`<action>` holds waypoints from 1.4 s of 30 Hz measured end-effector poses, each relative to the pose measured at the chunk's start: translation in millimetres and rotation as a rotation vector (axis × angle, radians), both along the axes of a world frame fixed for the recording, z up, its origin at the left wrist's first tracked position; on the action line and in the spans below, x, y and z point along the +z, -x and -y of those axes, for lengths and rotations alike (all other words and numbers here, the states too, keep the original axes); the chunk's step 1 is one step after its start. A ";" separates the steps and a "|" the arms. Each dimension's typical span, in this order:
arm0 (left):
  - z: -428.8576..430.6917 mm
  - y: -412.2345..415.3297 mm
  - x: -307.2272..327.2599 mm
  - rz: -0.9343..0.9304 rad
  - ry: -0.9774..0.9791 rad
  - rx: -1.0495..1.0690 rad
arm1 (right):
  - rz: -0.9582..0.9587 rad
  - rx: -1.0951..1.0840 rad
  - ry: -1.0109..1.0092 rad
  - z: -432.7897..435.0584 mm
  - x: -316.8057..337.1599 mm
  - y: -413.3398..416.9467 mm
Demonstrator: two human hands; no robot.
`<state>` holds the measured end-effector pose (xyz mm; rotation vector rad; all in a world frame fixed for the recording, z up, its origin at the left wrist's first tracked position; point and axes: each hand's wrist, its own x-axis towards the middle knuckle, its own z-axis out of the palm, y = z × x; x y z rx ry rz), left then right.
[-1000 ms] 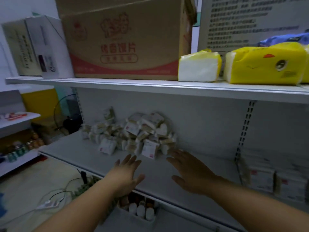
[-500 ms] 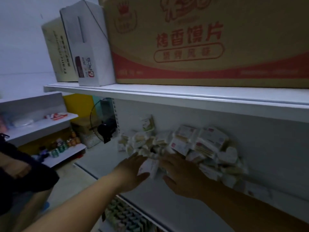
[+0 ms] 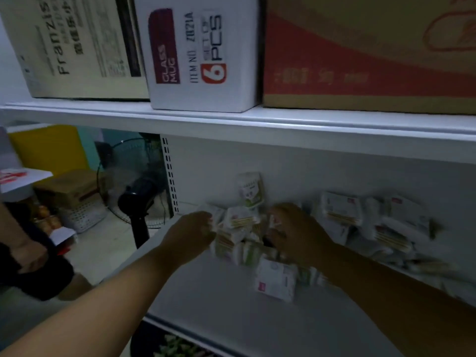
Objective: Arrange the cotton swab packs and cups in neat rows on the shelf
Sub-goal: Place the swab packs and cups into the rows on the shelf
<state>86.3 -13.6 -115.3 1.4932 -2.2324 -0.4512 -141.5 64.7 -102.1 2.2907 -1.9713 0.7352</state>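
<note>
Left hand and right hand are both into the heap of cotton swab packs, fingers curled, knuckles toward us. We can't tell whether either one actually grips a pack, because the fingertips are buried and the frame is motion-blurred. Left hand sits against the heap's 9 o'clock edge and right hand on its middle. A few packs show between them.

Delta vs 1.0 s ago: both hands were flat and spread then, short of the heap and touching nothing. At 0.5 s ago they had reached its front edge. Now they are curled and in contact.

Heap lies on the shelf against the back wall, running from frame centre toward 3 o'clock. Upright pack leans on the wall at 12 o'clock of the gap between the hands. Loose pack lies flat in front of the heap, at 6 o'clock of the right hand.

Our view has closed in and swung left, so the yellow tissue packs seen 1.0 s ago are out of frame. Upper shelf carries the glass mug box at 12 o'clock, tan box at 10 and red-and-brown carton at 2. Fan stands at 9 o'clock past the shelf end. Second person's arm shows at 8 o'clock.
</note>
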 end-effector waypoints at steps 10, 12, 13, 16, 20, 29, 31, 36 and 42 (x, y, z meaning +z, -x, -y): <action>92.0 -18.3 -19.5 -0.136 -0.218 0.226 | 0.308 -0.509 -0.156 51.8 -18.4 -55.9; 95.5 -14.4 -22.8 -0.142 -0.235 0.166 | 0.271 -0.578 -0.140 58.2 -15.9 -60.3; 95.9 -12.4 -23.4 -0.165 -0.234 0.148 | 0.255 -0.597 -0.125 60.5 -13.7 -61.3; 94.8 -7.2 -19.9 -0.272 -0.210 0.160 | 0.251 -0.601 -0.165 65.8 -9.9 -62.3; 94.9 -6.5 -10.3 -0.498 -0.230 0.150 | 0.384 -0.612 -0.165 67.5 -2.0 -61.8; 79.6 -5.4 23.3 -0.906 -0.676 -0.121 | 0.937 -0.669 -0.360 43.6 47.5 -38.0; 76.0 1.7 22.5 -0.882 -0.701 -0.175 | 0.943 -0.672 -0.426 33.5 50.9 -36.6; 81.3 10.5 19.4 -0.874 -0.706 -0.199 | 1.054 -0.664 -0.363 10.6 43.8 -32.7; 74.0 12.1 10.6 -0.933 -0.761 -0.152 | 1.273 -0.645 -0.265 -15.3 30.5 -33.4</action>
